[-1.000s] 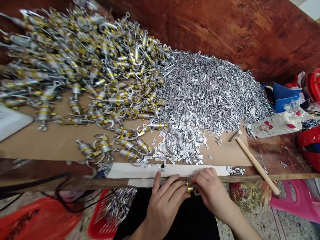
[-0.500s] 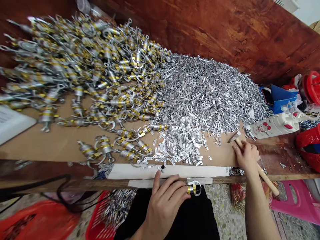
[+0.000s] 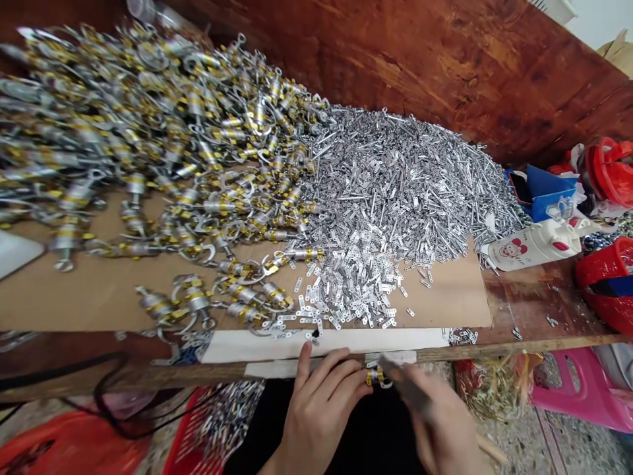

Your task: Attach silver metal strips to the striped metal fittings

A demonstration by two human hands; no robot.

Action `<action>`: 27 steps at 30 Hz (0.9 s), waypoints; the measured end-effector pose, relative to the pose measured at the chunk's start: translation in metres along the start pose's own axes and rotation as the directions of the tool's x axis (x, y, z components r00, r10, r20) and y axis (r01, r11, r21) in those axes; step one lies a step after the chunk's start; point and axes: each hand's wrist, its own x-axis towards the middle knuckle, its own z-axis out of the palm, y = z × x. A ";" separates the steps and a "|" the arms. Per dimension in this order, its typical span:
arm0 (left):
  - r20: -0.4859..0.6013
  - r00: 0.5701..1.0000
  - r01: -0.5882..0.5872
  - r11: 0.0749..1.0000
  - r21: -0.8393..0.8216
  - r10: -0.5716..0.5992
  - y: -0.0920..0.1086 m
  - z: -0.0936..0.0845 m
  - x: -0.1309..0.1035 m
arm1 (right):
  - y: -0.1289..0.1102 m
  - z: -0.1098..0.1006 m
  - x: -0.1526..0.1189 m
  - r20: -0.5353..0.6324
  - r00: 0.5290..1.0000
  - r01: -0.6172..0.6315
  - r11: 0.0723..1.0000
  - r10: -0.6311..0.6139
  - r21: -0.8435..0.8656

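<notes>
My left hand (image 3: 324,402) is at the table's front edge, its fingers closed on a silver and yellow metal fitting (image 3: 374,377) with a curved hook. Just right of it, my right hand (image 3: 440,422) is blurred and closed round a hammer (image 3: 413,392). The hammer's head is beside the fitting; whether they touch is too blurred to tell. Behind my hands lie a heap of small flat metal links (image 3: 366,280) and a large pile of similar fittings (image 3: 198,132) at the left.
A white bottle (image 3: 531,247) stands tilted at the right, near a blue box (image 3: 548,191) and a red container (image 3: 606,284). Below the edge are a red basket (image 3: 182,422) and a pink stool (image 3: 583,389). Black cables (image 3: 106,389) hang at the lower left.
My right hand has lifted the hammer off the table and moved left beside the fitting. My left hand still holds the fitting. The view has shifted slightly.
</notes>
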 end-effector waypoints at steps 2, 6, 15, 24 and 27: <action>-0.005 1.000 0.006 1.000 -0.005 -0.006 0.000 0.001 -0.002 | -0.004 0.004 0.003 0.122 0.992 -0.018 0.998 0.025 -0.060; -0.028 1.000 0.015 1.000 -0.011 -0.015 -0.002 0.004 -0.004 | -0.006 0.005 0.010 0.133 0.991 -0.023 1.000 0.024 -0.009; -0.024 1.000 0.009 1.000 -0.001 -0.009 0.000 0.001 0.001 | 0.081 -0.012 0.037 -0.150 0.867 -0.497 0.801 0.475 -0.334; -0.029 0.997 -0.073 0.997 -0.039 0.072 -0.007 -0.001 0.006 | 0.133 0.002 0.075 -0.303 0.870 -0.493 0.700 0.389 -0.516; -0.041 0.996 -0.083 0.995 -0.059 0.081 -0.006 -0.005 0.009 | 0.103 0.011 0.084 -0.238 0.894 -0.440 0.846 0.380 -0.302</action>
